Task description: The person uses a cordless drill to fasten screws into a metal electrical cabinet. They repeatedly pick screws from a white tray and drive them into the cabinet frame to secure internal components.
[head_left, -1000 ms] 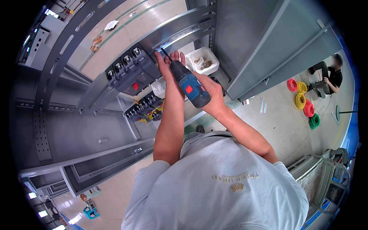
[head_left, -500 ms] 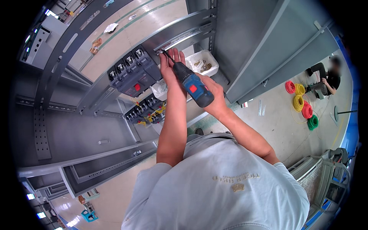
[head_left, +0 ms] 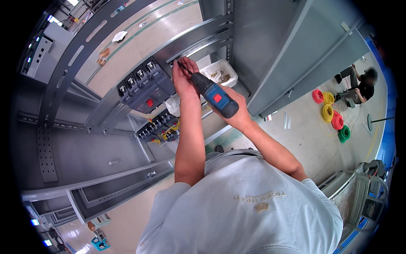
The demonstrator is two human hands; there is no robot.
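My right hand is closed round the handle of a blue and black cordless drill, which tilts up and to the left. Its long thin bit runs over the palm of my left hand. The left fingers curl in around the bit's tip, close to a metal rail; whatever they pinch there is hidden. Just left of that hand, a dark grey circuit breaker with a red button and metal terminals is mounted on the frame. A second breaker with yellow wires sits below.
A white tub of small brass-coloured hardware stands right of the drill, and a clear plastic bag hangs by the left wrist. Grey cabinet panels rise on the right. Beyond, a person sits near coloured wire coils.
My left fingers, stretched out before, have curled in around the bit's tip. The drill has shifted very slightly with my right hand still on it. The view has moved a little.
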